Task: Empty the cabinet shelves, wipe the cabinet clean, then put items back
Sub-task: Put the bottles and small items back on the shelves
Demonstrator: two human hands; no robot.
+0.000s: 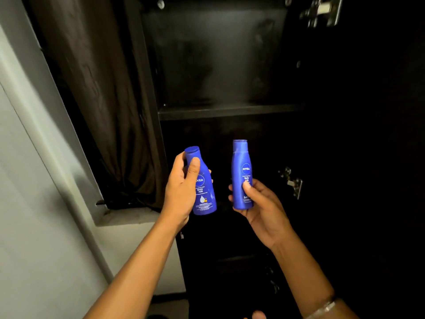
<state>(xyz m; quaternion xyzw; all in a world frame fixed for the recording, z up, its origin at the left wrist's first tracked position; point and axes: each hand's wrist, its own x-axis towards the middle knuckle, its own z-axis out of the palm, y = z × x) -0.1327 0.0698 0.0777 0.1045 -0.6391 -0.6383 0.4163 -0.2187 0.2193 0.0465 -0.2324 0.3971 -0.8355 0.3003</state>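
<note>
I stand before an open dark cabinet whose upper shelf (227,110) is bare. My left hand (181,192) grips a blue Nivea body milk bottle (203,189), tilted a little left, thumb across its neck. My right hand (259,203) holds a second blue Nivea bottle (241,166) upright by its lower half. Both bottles hang in the air below the shelf's front edge, a hand's width apart, caps up.
A dark brown curtain (103,100) hangs left of the cabinet over a grey window ledge (128,217). A white wall (34,203) fills the left side. The open cabinet door with metal hinges (292,183) stands to the right. The lower cabinet is too dark to read.
</note>
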